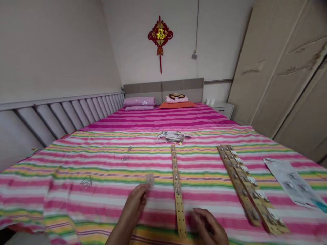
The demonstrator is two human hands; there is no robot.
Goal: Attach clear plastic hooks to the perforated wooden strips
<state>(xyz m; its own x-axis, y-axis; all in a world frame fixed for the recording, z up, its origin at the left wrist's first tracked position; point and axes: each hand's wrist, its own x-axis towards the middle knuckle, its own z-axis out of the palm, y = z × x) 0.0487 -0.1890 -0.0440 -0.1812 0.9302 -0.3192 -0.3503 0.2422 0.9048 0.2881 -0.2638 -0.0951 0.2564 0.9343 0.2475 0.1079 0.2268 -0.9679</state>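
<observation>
My left hand point(138, 200) pinches a small clear plastic packet point(150, 180) between thumb and fingers, left of the middle strip. What the packet contains is too small to make out. A narrow yellowish strip with holes point(181, 214) lies lengthwise on the striped bedspread, small metal pieces along its upper part and bare holes at its near end. Just right of that end is my right hand point(211, 226), slightly blurred, its fingers loosely bent and apart with nothing visible in them. Two similar strips point(236, 182) lie side by side farther right, carrying metal pieces; one also has white round parts.
At the far right lies a clear package point(293, 183) with metal items. A pile of packets point(172, 136) sits beyond the middle strip. Empty-looking clear wrappers point(87, 181) are on the left. A slatted bed rail point(63, 114) borders the left side; pillows point(139, 102) are at the headboard.
</observation>
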